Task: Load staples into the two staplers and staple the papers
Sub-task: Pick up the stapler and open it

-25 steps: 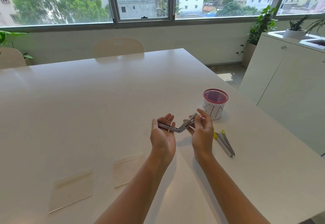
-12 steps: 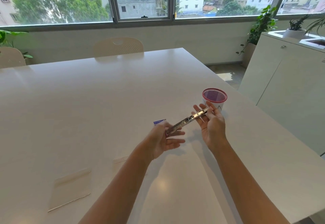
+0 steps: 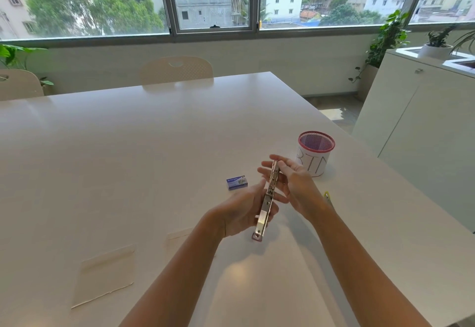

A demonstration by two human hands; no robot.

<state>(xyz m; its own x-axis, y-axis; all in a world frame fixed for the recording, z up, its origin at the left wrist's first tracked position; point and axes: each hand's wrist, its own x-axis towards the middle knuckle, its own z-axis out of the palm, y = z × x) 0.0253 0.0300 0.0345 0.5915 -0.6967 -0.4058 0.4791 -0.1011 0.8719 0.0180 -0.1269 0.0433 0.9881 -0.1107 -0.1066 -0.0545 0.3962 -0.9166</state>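
Note:
A metal stapler (image 3: 266, 204) with a pink base is swung fully open into one long strip above the table. My left hand (image 3: 240, 213) grips its lower half and my right hand (image 3: 293, 183) holds its upper end between the fingers. A small blue staple box (image 3: 237, 183) lies on the table just left of my hands. The yellow tip of a second stapler (image 3: 327, 195) peeks out from behind my right wrist. Two paper stacks lie near me, one (image 3: 105, 274) at the left and one (image 3: 180, 236) partly under my left forearm.
A pink mesh cup (image 3: 314, 153) with a white label stands behind my right hand. The white table (image 3: 128, 159) stretches left and away, with two chairs (image 3: 176, 70) behind it. A white cabinet (image 3: 421, 131) stands off the right edge.
The stapler went from a V shape to fully straight and has turned to point away from me. My left hand moved toward me, and the blue staple box came into view.

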